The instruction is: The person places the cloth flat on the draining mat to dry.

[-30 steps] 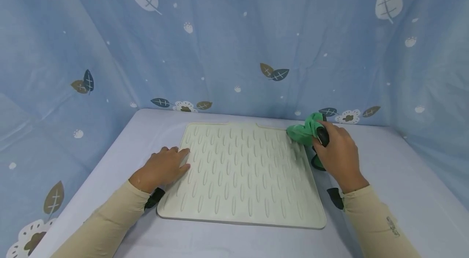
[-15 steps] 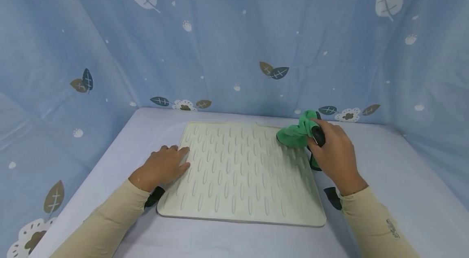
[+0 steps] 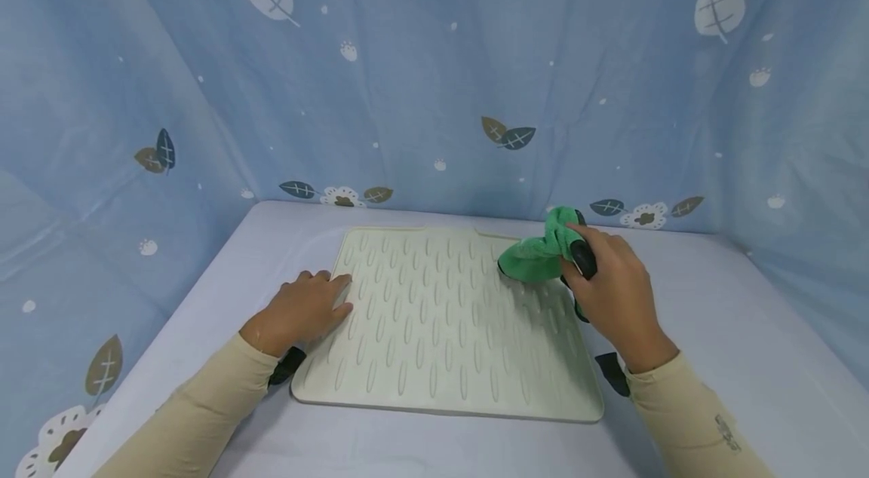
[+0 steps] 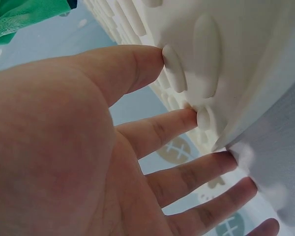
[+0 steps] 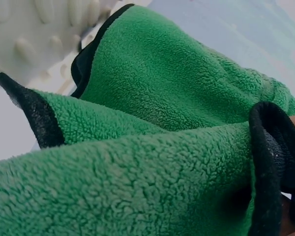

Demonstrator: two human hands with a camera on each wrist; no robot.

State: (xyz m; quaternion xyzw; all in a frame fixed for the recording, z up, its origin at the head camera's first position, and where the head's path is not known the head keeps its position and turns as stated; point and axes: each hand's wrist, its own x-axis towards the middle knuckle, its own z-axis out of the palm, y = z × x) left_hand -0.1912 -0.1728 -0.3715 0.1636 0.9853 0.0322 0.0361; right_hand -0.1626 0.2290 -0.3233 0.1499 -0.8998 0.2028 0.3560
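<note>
A cream mat (image 3: 434, 327) with raised oval ridges lies flat on the table. My left hand (image 3: 299, 312) rests at its left edge; in the left wrist view the thumb and forefinger tips touch the ridges, fingers spread and nearly straight. With my right hand (image 3: 614, 297) I grip a bunched green cloth (image 3: 532, 259) with black edging, over the mat's far right part. Close up in the right wrist view, the fluffy cloth (image 5: 152, 64) hangs in folds and hides most of that hand; only bits of fingers show at the right edge.
A white sheet covers the table (image 3: 713, 312) around the mat. Behind and at both sides hangs a blue curtain (image 3: 407, 86) printed with leaves and flowers. Black straps (image 3: 288, 366) sit at the wrists, below beige sleeves (image 3: 204, 402).
My right hand has moved left with the green cloth, from the mat's far right corner further in over the mat. The left hand and the mat have stayed in place.
</note>
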